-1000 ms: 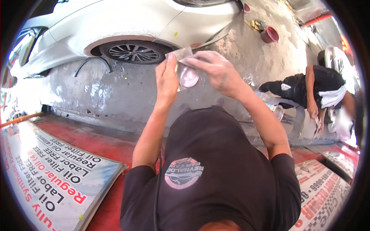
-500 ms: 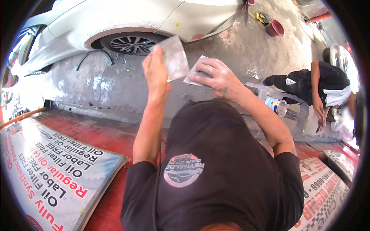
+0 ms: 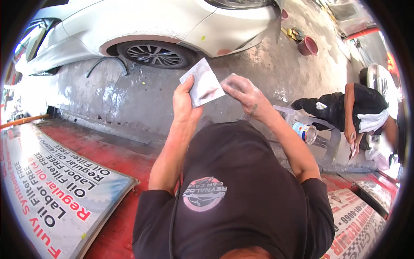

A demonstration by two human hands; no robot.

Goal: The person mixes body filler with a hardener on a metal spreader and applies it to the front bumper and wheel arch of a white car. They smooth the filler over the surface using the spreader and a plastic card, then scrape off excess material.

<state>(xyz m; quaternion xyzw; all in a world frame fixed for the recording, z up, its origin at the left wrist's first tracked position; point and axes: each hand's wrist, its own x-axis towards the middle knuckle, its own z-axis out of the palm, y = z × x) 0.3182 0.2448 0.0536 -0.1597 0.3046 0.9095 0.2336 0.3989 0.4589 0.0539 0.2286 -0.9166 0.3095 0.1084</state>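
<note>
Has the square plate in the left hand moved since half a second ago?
Yes: judged against the wheel, the square plate has moved lower in the view and no longer overlaps it.

Strong light floods both side rims, washing out detail; the white car gleams, shadow darkening its wheel arch; the white sheet catches bright light; glare pales the left sign's upper end; fisheye distortion bends straight edges inside black corners.
</note>
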